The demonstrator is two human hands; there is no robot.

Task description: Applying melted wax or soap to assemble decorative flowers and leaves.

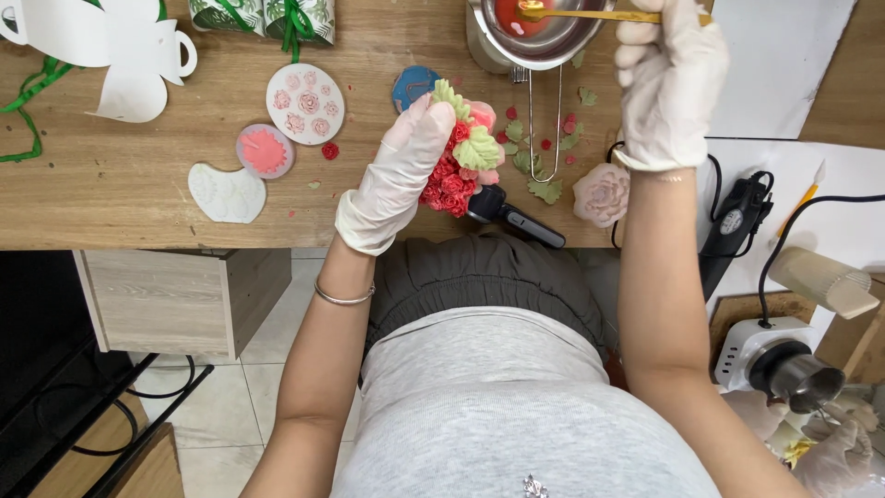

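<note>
At the lower right of the frame a white heater base holds a small metal cup; its contents cannot be made out. Above it, at the right edge, lie a black tool with a cord and a pale ribbed candle.

Mid-frame, at the near edge of the wooden table, the gloved left hand is closed around a flower cluster: many small red roses, two pale green leaves and a pink bloom. The cluster sits just right of centre, its long axis running from lower left to upper right, the leaves at the upper end. Touching its lower right is a black handle, pointing down and to the right. A single large pink rose lies to the right, near the right forearm.

Left of the hand lie three moulds: a white leaf mould, a round pink mould and a round white mould with several rose hollows. Loose green leaves and red bits are scattered around a wire loop.

At the top, the gloved right hand grips a gold spoon, lying level with its bowl pointing left into a metal pot of red liquid. At the upper left are white cut-outs and green ribbon.
</note>
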